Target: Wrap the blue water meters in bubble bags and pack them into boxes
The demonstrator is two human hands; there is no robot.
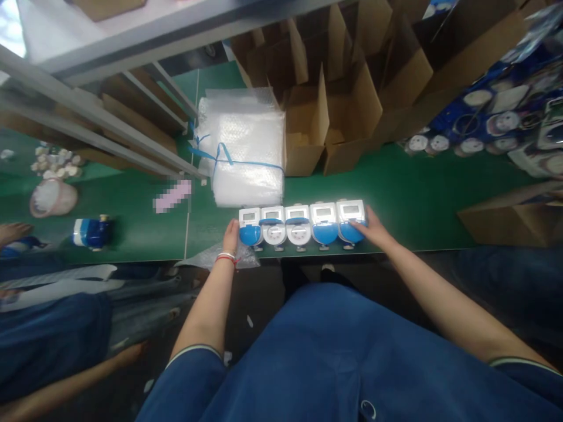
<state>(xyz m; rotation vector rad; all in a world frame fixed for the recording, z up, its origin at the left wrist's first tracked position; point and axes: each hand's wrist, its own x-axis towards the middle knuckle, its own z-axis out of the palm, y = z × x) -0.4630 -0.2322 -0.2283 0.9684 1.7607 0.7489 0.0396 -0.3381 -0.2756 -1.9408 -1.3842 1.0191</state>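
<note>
While standing in a blue garment (316, 351) at the near edge of the green desk (417, 181), holds both bare hands to the ends of a row of five meters (299, 231), set side by side along that edge. Rests the left hand (230, 237) against the outer side of the leftmost meter (250, 228), fingers close together; cannot tell whether gripping or only touching. Wraps the right hand (373, 227) round the outer side of the rightmost meter (350, 221), thumb on its blue lid. Has raised lids on the second and third from the left, lowered ones on the other three. Has crinkled clear plastic (200, 258) beside the left wrist, and a separate blue-and-white meter (91, 232) well apart to the left, near a co-worker's hand (15, 233). Beyond the row, has a stack of bubble wrap (253, 140) tied with blue strap, then open cartons (303, 155) to its right, and many blue-and-white parts (470, 123) farther right.
</note>
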